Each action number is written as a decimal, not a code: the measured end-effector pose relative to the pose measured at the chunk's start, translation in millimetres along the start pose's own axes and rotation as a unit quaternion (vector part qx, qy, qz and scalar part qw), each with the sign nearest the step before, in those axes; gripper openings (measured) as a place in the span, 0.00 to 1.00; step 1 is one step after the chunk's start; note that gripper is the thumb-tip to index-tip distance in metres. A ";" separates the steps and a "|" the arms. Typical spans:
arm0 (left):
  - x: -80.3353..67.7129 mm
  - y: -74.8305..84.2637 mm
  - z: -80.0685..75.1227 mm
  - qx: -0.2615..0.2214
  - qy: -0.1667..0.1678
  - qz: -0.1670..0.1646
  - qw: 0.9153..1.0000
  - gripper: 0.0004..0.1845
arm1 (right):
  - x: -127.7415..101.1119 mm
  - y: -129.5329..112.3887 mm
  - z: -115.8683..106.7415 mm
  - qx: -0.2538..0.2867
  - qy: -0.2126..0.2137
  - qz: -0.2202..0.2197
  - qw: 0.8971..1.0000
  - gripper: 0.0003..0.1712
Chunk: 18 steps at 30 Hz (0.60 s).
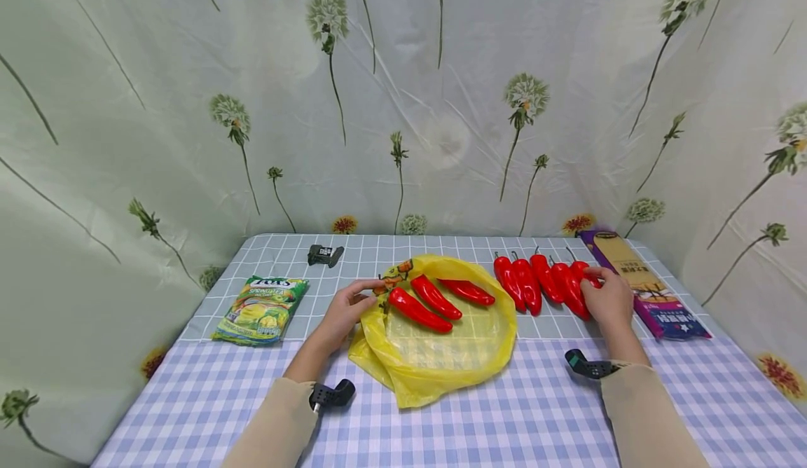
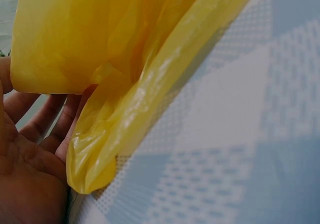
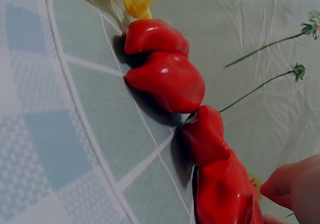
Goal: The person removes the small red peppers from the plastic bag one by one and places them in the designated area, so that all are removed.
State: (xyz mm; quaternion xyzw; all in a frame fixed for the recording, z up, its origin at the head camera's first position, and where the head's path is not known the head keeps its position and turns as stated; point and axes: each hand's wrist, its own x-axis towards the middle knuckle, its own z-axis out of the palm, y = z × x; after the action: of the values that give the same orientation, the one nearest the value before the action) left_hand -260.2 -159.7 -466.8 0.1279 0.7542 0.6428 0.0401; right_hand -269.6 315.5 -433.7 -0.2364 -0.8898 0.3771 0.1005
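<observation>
Just peppers (image 1: 548, 282) under right hand (image 1: 608, 300)

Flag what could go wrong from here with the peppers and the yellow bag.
1. The right hand curls around the end pepper of a tight row; lifting it could nudge its neighbours out of line.
2. The left hand pinches only the edge of the yellow bag; the thin plastic might slip or fold shut.
3. Three peppers lie loose inside; tugging the bag could roll them out.
</observation>
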 end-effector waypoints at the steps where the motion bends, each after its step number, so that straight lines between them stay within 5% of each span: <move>1: 0.0 0.1 -0.1 0.002 0.001 -0.001 1.000 0.20 | -0.7 -1.3 0.0 0.001 0.002 -0.003 1.000 0.27; 18: 0.1 0.7 -0.3 0.009 0.004 -0.013 1.000 0.20 | -7.0 -15.3 3.8 -0.009 0.022 -0.053 0.998 0.24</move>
State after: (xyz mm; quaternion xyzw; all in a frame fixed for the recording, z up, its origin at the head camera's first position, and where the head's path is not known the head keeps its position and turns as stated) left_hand -260.3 -159.9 -466.1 0.1156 0.7616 0.6362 0.0443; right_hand -270.2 300.5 -425.3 -0.1983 -0.9022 0.3575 0.1380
